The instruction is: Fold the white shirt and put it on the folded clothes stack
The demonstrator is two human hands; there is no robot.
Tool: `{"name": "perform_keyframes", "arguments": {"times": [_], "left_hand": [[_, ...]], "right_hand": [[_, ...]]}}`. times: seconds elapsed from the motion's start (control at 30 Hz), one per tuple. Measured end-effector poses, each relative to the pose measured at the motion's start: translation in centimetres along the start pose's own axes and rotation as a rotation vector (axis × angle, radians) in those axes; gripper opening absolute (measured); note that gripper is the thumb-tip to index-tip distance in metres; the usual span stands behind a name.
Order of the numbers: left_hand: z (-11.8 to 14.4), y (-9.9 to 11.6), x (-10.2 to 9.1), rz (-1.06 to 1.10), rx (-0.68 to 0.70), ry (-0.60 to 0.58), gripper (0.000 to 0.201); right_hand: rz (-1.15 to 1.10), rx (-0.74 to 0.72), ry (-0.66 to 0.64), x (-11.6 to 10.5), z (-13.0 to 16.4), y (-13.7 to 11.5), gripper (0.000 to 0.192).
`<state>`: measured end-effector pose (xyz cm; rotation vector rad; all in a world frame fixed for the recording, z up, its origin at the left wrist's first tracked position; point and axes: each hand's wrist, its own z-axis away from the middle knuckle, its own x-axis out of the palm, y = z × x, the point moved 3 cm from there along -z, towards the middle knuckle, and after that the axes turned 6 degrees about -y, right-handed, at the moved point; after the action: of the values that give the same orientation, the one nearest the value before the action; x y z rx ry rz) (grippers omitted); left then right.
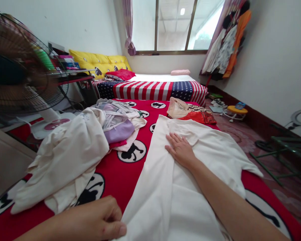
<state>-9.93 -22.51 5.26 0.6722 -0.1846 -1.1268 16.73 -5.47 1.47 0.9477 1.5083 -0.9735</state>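
A cream white T-shirt [200, 157] lies spread flat on a red bedspread [115, 170] printed with black-and-white cartoon circles. My right hand [180, 149] rests palm down on the shirt's upper middle, fingers together and flat. At the bottom of the view my left hand [104, 217] is closed, pinching the shirt's near left edge between thumb and fingers.
A heap of cream, white and lilac clothes [85, 144] lies left of the shirt. Folded beige and red garments [190, 112] sit beyond it. A standing fan [17, 67] is at far left. A flag-patterned bed [160, 88], a window and hanging clothes [228, 40] are behind.
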Motion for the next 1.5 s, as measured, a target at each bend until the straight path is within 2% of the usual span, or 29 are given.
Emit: {"name": "perform_keyframes", "arguments": {"times": [0.07,0.1,0.2,0.27,0.37,0.43,0.6,0.7,0.77,0.87,0.93,0.97,1.03,1.1,1.13,1.23,1.3,1.4,1.5], "left_hand": [[0.3,0.4,-0.4,-0.09,0.011,0.027,0.045],[0.4,0.8,-0.9,-0.144,0.044,0.082,0.045],[-0.2,2.1,-3.1,-0.293,0.173,0.386,0.038],[-1.5,2.8,-4.1,-0.291,0.197,0.51,0.036],[-3.6,3.4,-4.1,-0.215,0.198,0.478,0.035],[-4.1,3.8,-3.6,-0.244,0.236,0.474,0.033],[-3.3,3.3,-2.7,-0.335,0.296,0.423,0.034],[-2.9,2.6,-3.1,-0.388,0.273,0.411,0.032],[-2.5,2.9,-3.7,-0.473,0.242,0.434,0.03],[-1.8,5.5,-4.6,-0.588,0.223,0.492,0.026],[-2.0,8.5,-5.1,-0.602,0.305,0.565,0.023],[-2.4,10.2,-5.4,-0.594,0.393,0.608,0.022],[-4.2,13.5,-5.7,-0.575,0.614,0.668,0.023],[-7.1,16.2,-6.1,-0.582,0.811,0.709,0.037],[-8.9,17.1,-6.4,-0.574,0.855,0.749,0.045],[-14.3,18.3,-8.2,-0.465,0.782,0.927,0.06],[-17.0,18.1,-9.0,-0.412,0.735,0.955,0.06],[-18.8,17.2,-9.0,-0.449,0.754,0.93,0.054],[-19.0,16.6,-8.2,-0.613,0.748,0.866,0.055]], "right_hand": [[0.004,0.002,-0.001,0.1,0.0,0.0,0.054],[0.005,0.005,-0.006,0.1,0.0,0.0,0.054],[0.005,0.01,-0.017,0.1,-0.1,0.0,0.054],[0.004,0.008,-0.017,0.0,-0.1,0.0,0.054],[0.002,0.007,-0.012,0.0,-0.1,0.0,0.054],[-0.001,0.007,-0.01,0.0,-0.1,0.0,0.054],[-0.006,0.009,-0.011,0.1,-0.1,0.1,0.054],[-0.004,0.012,-0.015,0.1,-0.2,0.1,0.054],[-0.004,0.011,-0.019,0.1,-0.2,0.1,0.054],[-0.006,0.011,-0.016,0.0,-0.1,-0.1,0.054],[-0.017,0.01,-0.012,-0.1,0.0,-0.1,0.055],[-0.029,0.009,-0.011,-0.1,0.0,-0.1,0.055],[-0.086,0.0,0.006,0.0,0.0,0.1,0.055],[-0.237,-0.002,0.077,0.0,-0.1,0.6,0.052],[-0.319,0.006,0.127,0.0,-0.1,1.0,0.051],[-0.572,0.068,0.284,0.0,-0.2,2.4,0.05],[-0.742,0.115,0.369,-0.1,-0.2,3.3,0.049],[-0.979,0.181,0.475,-0.3,-0.2,4.0,0.044],[-1.07,0.254,0.551,-1.3,0.0,5.3,0.041]]}}
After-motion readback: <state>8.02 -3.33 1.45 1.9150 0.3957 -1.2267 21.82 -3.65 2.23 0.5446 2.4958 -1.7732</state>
